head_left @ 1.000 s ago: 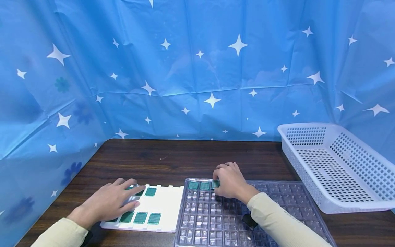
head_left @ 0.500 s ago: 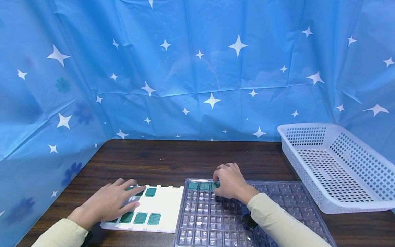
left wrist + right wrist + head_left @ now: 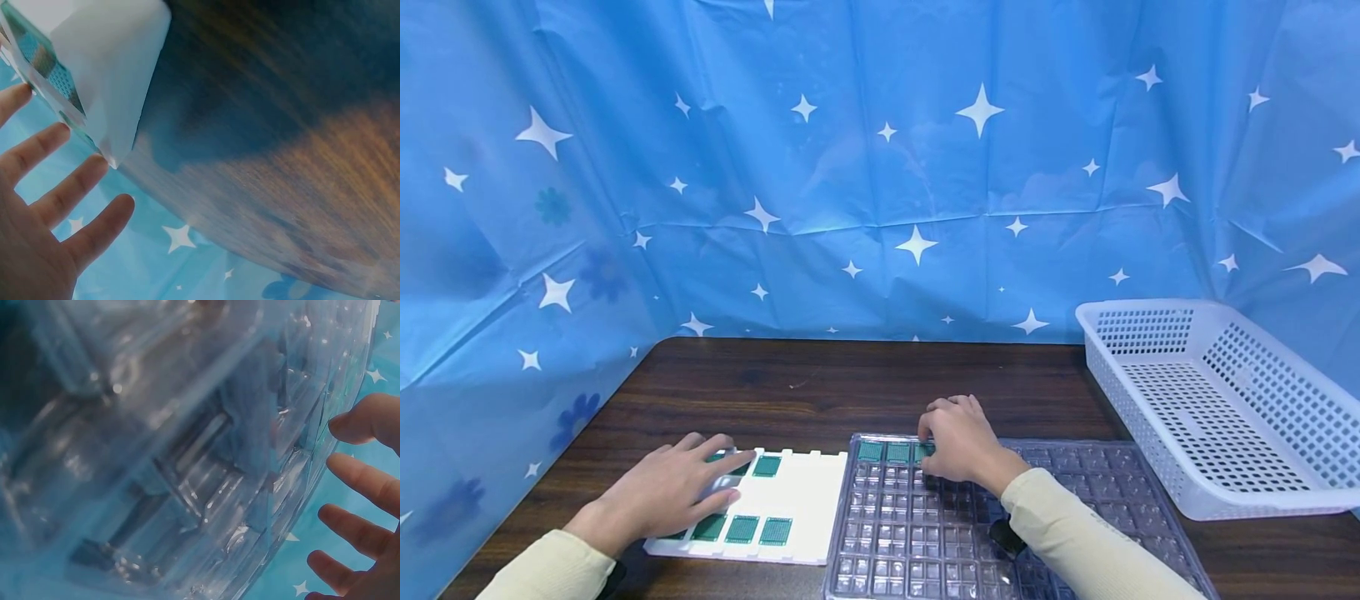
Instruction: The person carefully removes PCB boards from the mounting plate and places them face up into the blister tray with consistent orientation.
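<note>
My left hand (image 3: 662, 492) lies with its fingers spread over a white slotted holder (image 3: 816, 500). Small green circuit boards (image 3: 742, 529) sit along that holder's near and far sides, some hidden under the hand. In the left wrist view the fingertips touch the holder's edge. My right hand (image 3: 962, 440) is at the far row of a clear plastic compartment tray (image 3: 887, 533). Its thumb and index finger pinch the edges of a green circuit board (image 3: 925, 451) in the third cell. Two boards (image 3: 883, 452) fill the cells to its left.
To the right, a second clear section of compartments (image 3: 1090, 479) adjoins under the right forearm. A white perforated basket (image 3: 1217, 400) stands at the right on the dark wooden table (image 3: 850, 383). A blue star-patterned curtain (image 3: 880, 167) encloses the back and left side.
Almost nothing moves. The board under the right fingers appears to have settled slightly lower in its cell since a second ago; the left hand stays put.
</note>
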`<state>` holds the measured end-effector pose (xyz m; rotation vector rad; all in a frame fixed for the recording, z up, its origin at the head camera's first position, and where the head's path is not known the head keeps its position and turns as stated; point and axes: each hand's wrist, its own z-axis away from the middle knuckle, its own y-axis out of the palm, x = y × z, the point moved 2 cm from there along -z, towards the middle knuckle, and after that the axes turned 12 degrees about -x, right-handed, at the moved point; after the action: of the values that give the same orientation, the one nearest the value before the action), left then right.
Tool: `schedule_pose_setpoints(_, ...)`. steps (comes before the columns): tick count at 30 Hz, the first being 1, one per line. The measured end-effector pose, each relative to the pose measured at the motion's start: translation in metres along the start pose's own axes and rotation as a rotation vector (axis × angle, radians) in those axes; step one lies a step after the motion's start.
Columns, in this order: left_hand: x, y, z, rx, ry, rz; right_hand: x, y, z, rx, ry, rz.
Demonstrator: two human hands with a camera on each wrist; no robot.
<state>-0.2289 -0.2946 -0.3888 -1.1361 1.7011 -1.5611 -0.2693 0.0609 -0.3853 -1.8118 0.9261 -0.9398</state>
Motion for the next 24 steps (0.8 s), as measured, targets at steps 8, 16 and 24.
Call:
schedule_pose_setpoints(8,0.000,0.000,0.000,0.002,-0.002,0.015,0.000,0.000,0.001,-0.004,0.006,0.002)
schedule_pose_setpoints(16,0.000,0.000,0.001,-0.004,-0.001,0.016,0.003,0.000,-0.001,0.002,-0.003,-0.003)
schedule_pose_setpoints(24,0.000,-0.001,0.002,-0.011,0.002,0.023,0.012,-0.001,-0.004,0.011,-0.031,-0.020)
